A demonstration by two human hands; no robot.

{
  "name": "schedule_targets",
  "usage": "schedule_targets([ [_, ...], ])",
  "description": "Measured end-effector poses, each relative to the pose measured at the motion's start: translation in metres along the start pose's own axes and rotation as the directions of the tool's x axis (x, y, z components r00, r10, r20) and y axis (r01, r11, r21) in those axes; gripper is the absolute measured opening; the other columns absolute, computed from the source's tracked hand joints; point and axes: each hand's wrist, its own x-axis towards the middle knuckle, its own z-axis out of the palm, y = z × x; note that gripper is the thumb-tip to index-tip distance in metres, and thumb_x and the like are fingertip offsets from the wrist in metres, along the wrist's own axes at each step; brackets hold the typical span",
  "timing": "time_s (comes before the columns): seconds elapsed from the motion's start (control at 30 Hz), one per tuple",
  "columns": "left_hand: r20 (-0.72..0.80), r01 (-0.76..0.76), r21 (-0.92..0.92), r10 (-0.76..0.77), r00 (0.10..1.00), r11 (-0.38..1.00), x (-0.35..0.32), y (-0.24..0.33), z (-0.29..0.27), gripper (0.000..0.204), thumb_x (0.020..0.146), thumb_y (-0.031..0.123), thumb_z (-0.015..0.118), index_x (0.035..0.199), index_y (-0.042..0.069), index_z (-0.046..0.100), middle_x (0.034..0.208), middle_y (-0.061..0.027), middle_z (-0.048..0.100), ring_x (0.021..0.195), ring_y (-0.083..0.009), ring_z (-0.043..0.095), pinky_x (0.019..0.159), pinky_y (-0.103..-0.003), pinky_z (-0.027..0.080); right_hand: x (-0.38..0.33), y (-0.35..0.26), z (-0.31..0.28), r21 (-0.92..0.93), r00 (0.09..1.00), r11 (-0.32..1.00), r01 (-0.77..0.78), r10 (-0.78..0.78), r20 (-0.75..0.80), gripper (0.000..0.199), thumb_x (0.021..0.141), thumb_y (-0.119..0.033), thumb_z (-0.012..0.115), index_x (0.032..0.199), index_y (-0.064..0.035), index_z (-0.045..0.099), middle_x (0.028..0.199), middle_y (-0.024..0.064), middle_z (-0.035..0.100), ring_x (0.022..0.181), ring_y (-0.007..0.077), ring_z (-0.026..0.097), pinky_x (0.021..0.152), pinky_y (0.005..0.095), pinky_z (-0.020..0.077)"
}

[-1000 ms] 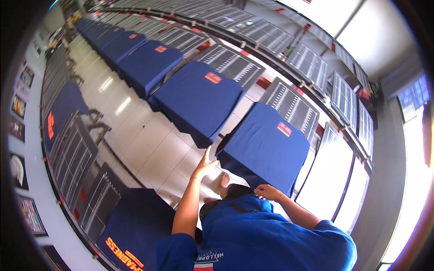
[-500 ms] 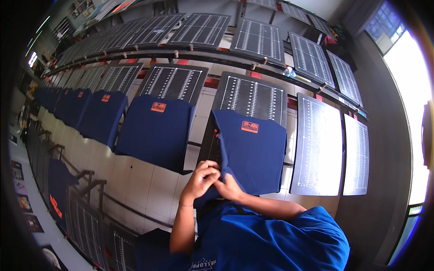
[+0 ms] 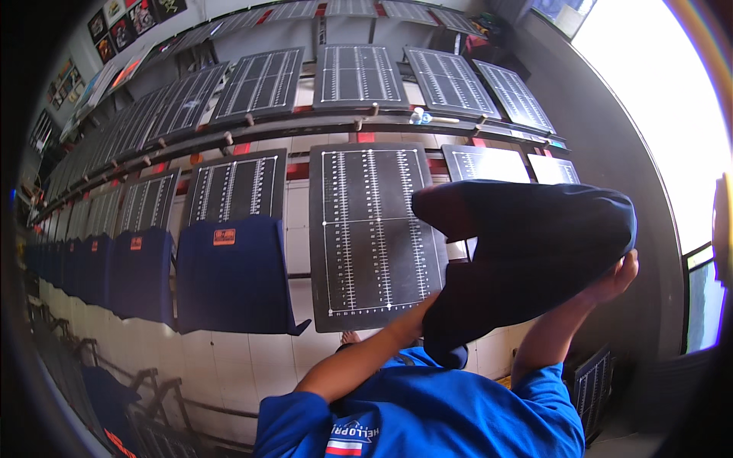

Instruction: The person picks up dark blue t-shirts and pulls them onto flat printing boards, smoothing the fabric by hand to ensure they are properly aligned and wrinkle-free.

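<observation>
A navy T-shirt (image 3: 527, 259), dark and bunched, is held up off the boards at the right. My right hand (image 3: 620, 276) grips its right edge with curled fingers. My left forearm (image 3: 382, 336) reaches up to the shirt's lower left side, where the cloth hides the hand and its fingers. Left of the shirt lies a black board (image 3: 363, 252) with white ruled lines, its face exposed. Another navy T-shirt (image 3: 229, 267) with an orange neck print is spread over the neighbouring board on the left.
Several more navy shirts (image 3: 141, 271) hang on boards down the row to the left. Behind them runs a dark rail (image 3: 305, 122) with another row of ruled boards (image 3: 360, 76). A grey wall (image 3: 603, 145) and bright window stand at the right.
The navy shirt came off its board and is now lifted to the right. My hands, earlier together at its lower left edge, have moved apart. The view has shifted right.
</observation>
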Motion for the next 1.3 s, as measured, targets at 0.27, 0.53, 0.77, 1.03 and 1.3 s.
schedule_targets([
  [0.27, 0.108, -0.695, 0.616, 0.834, 0.542, 0.371, -0.111, 0.169, 0.111, 0.039, 0.097, 0.028, 0.049, 0.125, 0.001, 0.05, 0.118, -0.0136, 0.06, 0.106, -0.0258, 0.06, 0.094, -0.04, 0.048, 0.022, -0.039, -0.108, 0.026, 0.997, 0.999, 0.029, -0.027, -0.072, 0.039, 0.093, -0.027, 0.052, 0.117, 0.0038, 0.056, 0.108, 0.0172, 0.063, 0.1, 0.0286, 0.062, 0.089, 0.0416, 0.0499],
  [0.53, -0.171, -0.703, 0.431, 0.816, 0.552, 0.566, 0.002, 0.283, 0.083, 0.036, 0.095, 0.019, 0.051, 0.13, 0.009, 0.05, 0.112, -0.0043, 0.061, 0.099, -0.0123, 0.059, 0.089, -0.027, 0.046, 0.144, 0.074, -0.137, 0.172, 0.815, 0.813, -0.557, 0.574, -0.075, 0.029, 0.086, -0.017, 0.065, 0.109, 0.0006, 0.059, 0.1, 0.0117, 0.063, 0.083, 0.0187, 0.062, 0.077, 0.0322, 0.0513],
  [0.77, -0.072, -0.687, 0.647, 0.924, 0.375, 0.329, 0.048, 0.313, 0.134, 0.02, 0.088, 0.007, 0.06, 0.107, 0.014, 0.057, 0.094, -0.0017, 0.059, 0.085, -0.0159, 0.061, 0.078, -0.033, 0.052, 0.224, 0.08, -0.169, 0.195, 0.849, 0.826, -0.529, 0.519, 0.104, 0.023, 0.087, -0.017, 0.062, 0.098, 0.0028, 0.058, 0.087, 0.0134, 0.063, 0.076, 0.023, 0.062, 0.065, 0.0371, 0.0531],
  [1.03, -0.08, -0.222, 0.967, 0.974, 0.212, 0.127, -0.038, 0.098, 0.151, 0.021, 0.088, 0.01, 0.058, 0.108, 0.007, 0.056, 0.095, 0.0024, 0.051, 0.085, -0.0043, 0.047, 0.076, -0.019, 0.04, 0.085, 0.03, -0.228, -0.044, 0.809, 0.808, -0.587, 0.586, -0.044, 0.05, 0.085, -0.017, 0.061, 0.128, 0.0021, 0.047, 0.116, 0.0105, 0.057, 0.107, 0.0192, 0.055, 0.095, 0.0319, 0.042],
  [1.3, -0.523, 0.075, 0.85, 0.817, 0.244, 0.522, -0.064, -0.055, -0.059, 0.037, 0.085, 0.003, 0.064, 0.118, -0.003, 0.047, 0.107, -0.0118, 0.059, 0.095, -0.015, 0.058, 0.084, -0.027, 0.047, -0.051, 0.168, -0.318, -0.032, 0.441, 0.442, -0.896, 0.88, -0.177, 0.032, 0.085, -0.016, 0.065, 0.113, -0.0009, 0.055, 0.098, 0.0077, 0.061, 0.089, 0.0175, 0.059, 0.081, 0.0322, 0.0478],
])
